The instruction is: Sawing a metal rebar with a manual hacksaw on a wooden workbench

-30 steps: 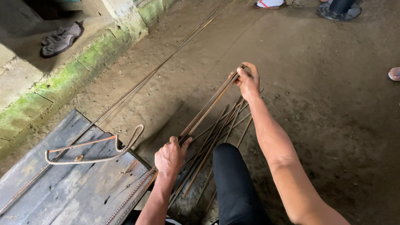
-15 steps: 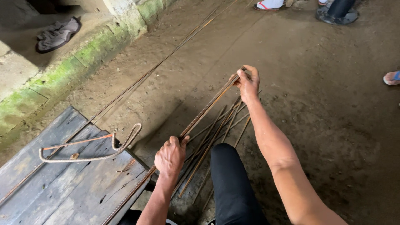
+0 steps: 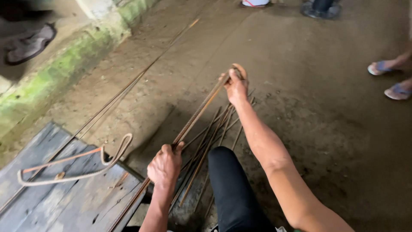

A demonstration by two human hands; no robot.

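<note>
The left hand point(image 3: 165, 165) is closed round a long ribbed rusty steel rod point(image 3: 198, 114) near the grey wooden platform's point(image 3: 86, 202) right edge. The right hand point(image 3: 235, 86) pinches the rod's far end, above the loose rusty rods point(image 3: 201, 159) on the dirt floor point(image 3: 322, 129).

Left of the left hand, a bent metal loop point(image 3: 73, 165) lies on a weathered wooden platform point(image 3: 73, 206). Far left, a mossy curb point(image 3: 56, 73). Beyond the right hand, bystanders' sandalled feet point(image 3: 388, 79).

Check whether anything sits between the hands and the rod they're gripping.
Nothing visible does: the left hand and right hand both grip the rod directly. Loose rods lie beneath on the ground.
</note>
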